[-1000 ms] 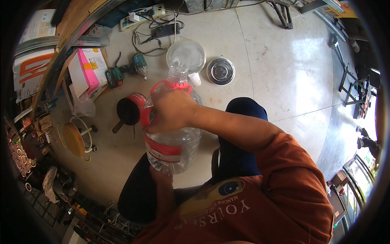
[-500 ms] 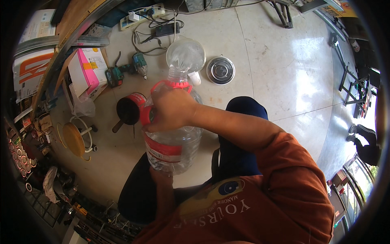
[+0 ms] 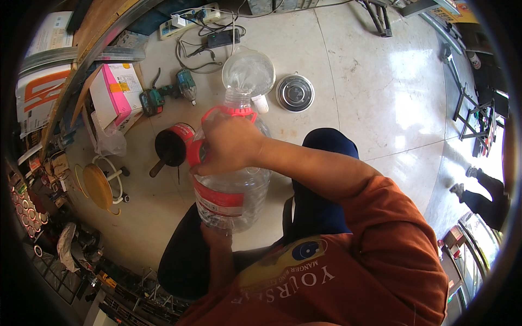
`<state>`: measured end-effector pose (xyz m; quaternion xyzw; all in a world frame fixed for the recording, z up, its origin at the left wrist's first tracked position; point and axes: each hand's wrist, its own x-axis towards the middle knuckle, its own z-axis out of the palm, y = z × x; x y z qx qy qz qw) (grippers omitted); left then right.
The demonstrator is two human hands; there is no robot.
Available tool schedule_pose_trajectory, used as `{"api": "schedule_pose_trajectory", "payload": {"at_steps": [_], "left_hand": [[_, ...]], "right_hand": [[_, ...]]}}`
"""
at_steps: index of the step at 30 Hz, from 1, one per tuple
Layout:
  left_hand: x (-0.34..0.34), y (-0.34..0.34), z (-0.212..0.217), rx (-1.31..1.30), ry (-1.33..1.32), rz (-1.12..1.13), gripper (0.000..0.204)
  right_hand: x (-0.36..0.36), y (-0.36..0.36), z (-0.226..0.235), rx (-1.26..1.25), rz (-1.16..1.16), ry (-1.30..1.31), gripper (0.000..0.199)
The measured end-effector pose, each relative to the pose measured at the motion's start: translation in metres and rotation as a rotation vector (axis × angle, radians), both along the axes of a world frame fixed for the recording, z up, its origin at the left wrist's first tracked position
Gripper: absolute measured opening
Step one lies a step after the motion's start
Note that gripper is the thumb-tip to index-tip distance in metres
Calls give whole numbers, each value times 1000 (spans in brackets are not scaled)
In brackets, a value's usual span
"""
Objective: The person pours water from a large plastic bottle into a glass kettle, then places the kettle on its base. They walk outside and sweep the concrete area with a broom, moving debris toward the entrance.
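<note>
A large clear plastic water jug (image 3: 253,187) with a red label is tipped away from me, its neck over the rim of a white kettle-like pot (image 3: 248,69). Water runs from the mouth into the pot, and its surface is stirred up. My right hand (image 3: 231,141) is closed round the jug's red handle. Under the base, my left hand (image 3: 216,237) holds the jug from below, its fingers mostly hidden. To the right of the pot lies a round silver and black lid (image 3: 295,93). A short white grip (image 3: 260,104) juts from the pot's near side.
Left of the jug stands a red and black can (image 3: 171,145) with a wooden-handled tool. Farther off lie green power drills (image 3: 186,87), a power strip (image 3: 190,20), a black adapter (image 3: 223,38) and cables. A yellow stool (image 3: 98,186) and a white-pink box (image 3: 117,92) stand left.
Both hands and the jug stay almost in place while water keeps running into the pot. At the far right edge, another person's legs have shifted, one foot coming farther left.
</note>
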<state>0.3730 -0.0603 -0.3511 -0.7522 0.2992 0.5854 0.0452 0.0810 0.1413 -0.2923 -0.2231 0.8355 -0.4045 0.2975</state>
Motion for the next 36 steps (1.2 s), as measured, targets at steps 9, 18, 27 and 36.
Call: {"api": "schedule_pose_trajectory", "payload": {"at_steps": [9,18,27,36], "left_hand": [[15,-8,-16,45,133,9,48],[24,-12,-24,44,142,-5,51],[11,-1,-8,44,107,26,51],[25,0,-27,-65,233,-136,42]], "right_hand": [[-1,1,0,3,-6,0,66],[0,1,-5,-35,-18,74,73],[0,0,-9,-28,-1,74,74],[0,4,7,-37,13,46,73]]}}
